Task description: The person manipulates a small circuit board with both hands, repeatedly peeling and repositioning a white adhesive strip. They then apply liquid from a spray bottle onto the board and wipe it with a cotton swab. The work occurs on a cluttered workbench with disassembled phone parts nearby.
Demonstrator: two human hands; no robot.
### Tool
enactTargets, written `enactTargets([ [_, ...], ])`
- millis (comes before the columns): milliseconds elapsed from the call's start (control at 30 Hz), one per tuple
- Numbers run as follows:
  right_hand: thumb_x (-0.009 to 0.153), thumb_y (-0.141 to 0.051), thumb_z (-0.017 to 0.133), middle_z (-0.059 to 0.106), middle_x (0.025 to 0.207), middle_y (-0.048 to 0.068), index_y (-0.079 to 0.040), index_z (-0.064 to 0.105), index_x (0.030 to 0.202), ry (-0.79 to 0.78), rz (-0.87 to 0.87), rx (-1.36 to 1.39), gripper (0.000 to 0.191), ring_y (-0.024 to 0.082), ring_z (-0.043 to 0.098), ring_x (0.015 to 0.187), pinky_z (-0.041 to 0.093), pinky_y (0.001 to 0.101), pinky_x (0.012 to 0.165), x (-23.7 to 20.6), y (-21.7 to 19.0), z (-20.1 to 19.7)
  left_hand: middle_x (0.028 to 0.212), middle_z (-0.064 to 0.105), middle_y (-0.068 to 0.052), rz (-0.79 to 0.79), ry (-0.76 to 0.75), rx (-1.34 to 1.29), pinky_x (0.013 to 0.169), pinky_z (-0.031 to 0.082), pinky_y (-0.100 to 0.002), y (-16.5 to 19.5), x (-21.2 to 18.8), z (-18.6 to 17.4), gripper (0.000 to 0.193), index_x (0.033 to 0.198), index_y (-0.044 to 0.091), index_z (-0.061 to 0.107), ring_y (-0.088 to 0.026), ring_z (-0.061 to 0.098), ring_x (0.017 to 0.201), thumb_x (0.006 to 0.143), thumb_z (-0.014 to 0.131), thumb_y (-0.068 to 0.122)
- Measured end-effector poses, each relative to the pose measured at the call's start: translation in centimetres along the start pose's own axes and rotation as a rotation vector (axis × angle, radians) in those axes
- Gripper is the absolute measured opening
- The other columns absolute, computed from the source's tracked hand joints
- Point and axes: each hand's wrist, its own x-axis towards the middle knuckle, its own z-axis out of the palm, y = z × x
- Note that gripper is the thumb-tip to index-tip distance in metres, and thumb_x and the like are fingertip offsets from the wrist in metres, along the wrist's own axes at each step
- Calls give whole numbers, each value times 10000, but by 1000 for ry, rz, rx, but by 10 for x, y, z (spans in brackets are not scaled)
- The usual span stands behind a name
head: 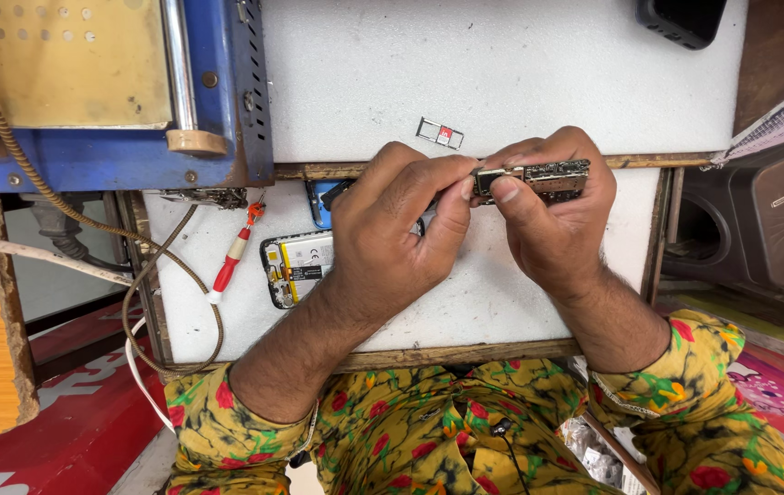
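Both your hands pinch a small circuit board over the white work surface.

Your right hand (pixel 552 206) grips the circuit board (pixel 538 177) by its edges; your left hand (pixel 392 229) pinches its left end, hiding most of the opened phone (pixel 296 266) beneath. A card tray (pixel 439 134) lies just beyond; the red screwdriver (pixel 234 257) rests well left.

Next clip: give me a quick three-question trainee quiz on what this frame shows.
1. True or false: both hands grip the circuit board.
2. What lies on the white surface just beyond the hands? A) a card tray B) a coin C) a spoon
3. What colour is the screwdriver handle?

Key: 1. True: left hand and right hand pinch it. 2. A, the card tray. 3. Red and white.
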Motion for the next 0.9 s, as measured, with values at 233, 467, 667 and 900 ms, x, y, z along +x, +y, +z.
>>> enactTargets([
  [233, 1075, -69, 672, 718, 1013, 218, -31, 512, 1130, -1, -3, 32, 173, 218, 764, 933, 678, 341, 826, 0, -2, 0, 1012, 661, -74, 16, -19, -11, 696, 613, -236, 1, -1, 0, 171, 1207, 27, 667, -120, 724, 840, 1041, 703, 5],
  [467, 1084, -60, 670, 717, 1011, 208, -21, 518, 1118, 0, -2, -54, 161, 206, 757, 917, 674, 345, 814, -3, -5, 0, 1008, 659, -77, 28, -32, 14, 703, 616, -238, 0, -3, 2, 163, 1207, 25, 667, -131, 727, 851, 1051, 709, 12],
  [667, 1071, -54, 665, 723, 985, 208, -20, 524, 1092, -39, 10, -151, 147, 200, 758, 906, 677, 343, 792, -2, -9, 5, 986, 657, -68, 20, -38, -9, 672, 597, -243, -2, -4, -3, 159, 1199, 36, 676, -130, 721, 825, 1048, 722, 16],
  [900, 1062, -44, 657, 732, 950, 213, -20, 533, 1065, -75, 0, -215, 126, 197, 763, 871, 679, 336, 762, 1, -10, 4, 990, 666, -64, -5, -33, -59, 686, 592, -245, 0, -3, -7, 137, 1178, 43, 677, -132, 722, 823, 1050, 721, 16],
])
